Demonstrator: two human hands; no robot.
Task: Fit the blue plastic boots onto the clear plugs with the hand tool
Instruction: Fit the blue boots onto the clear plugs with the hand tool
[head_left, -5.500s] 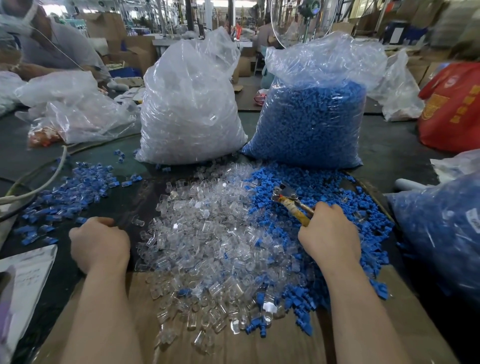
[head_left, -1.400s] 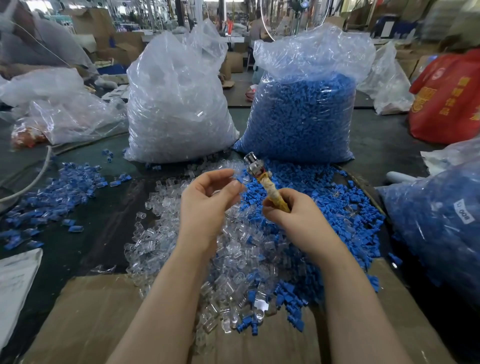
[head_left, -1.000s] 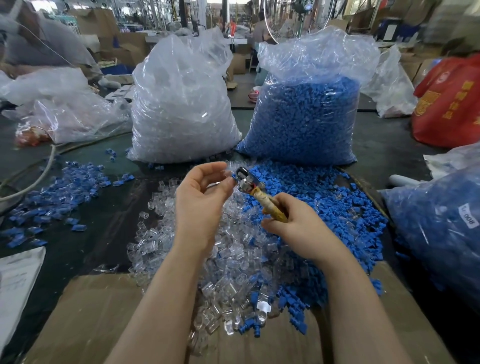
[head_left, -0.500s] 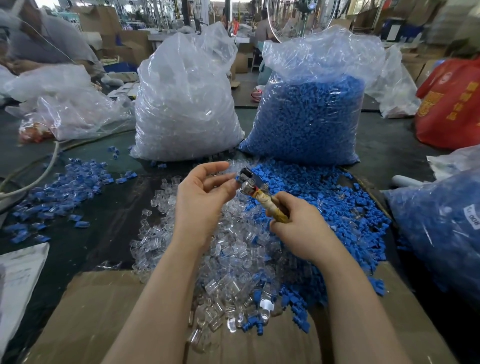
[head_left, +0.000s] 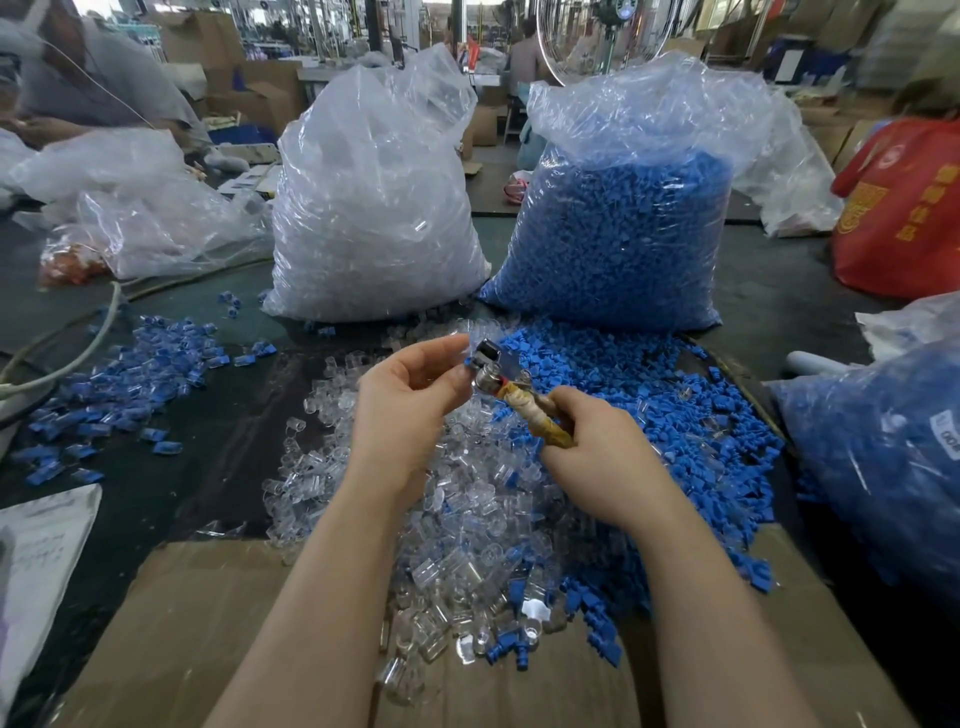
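My right hand (head_left: 592, 447) grips the taped yellow handle of the hand tool (head_left: 519, 397), its metal head pointing up and left. My left hand (head_left: 410, 400) is raised beside that head, thumb and fingertips pinching a small piece against it; a bit of blue boot (head_left: 470, 360) shows at the tool's tip. Below my hands lies a heap of loose clear plugs (head_left: 457, 499). A heap of loose blue boots (head_left: 649, 395) spreads to its right.
A big bag of clear plugs (head_left: 374, 208) and a big bag of blue boots (head_left: 623, 223) stand behind the heaps. Fitted blue pieces (head_left: 119, 374) are scattered at the left. Another blue-filled bag (head_left: 878, 457) stands right. Cardboard (head_left: 208, 623) covers the near edge.
Both hands rose from the table and came together above the heaps. The tool's head tipped from upright toward my left fingers, which have closed in on its tip.
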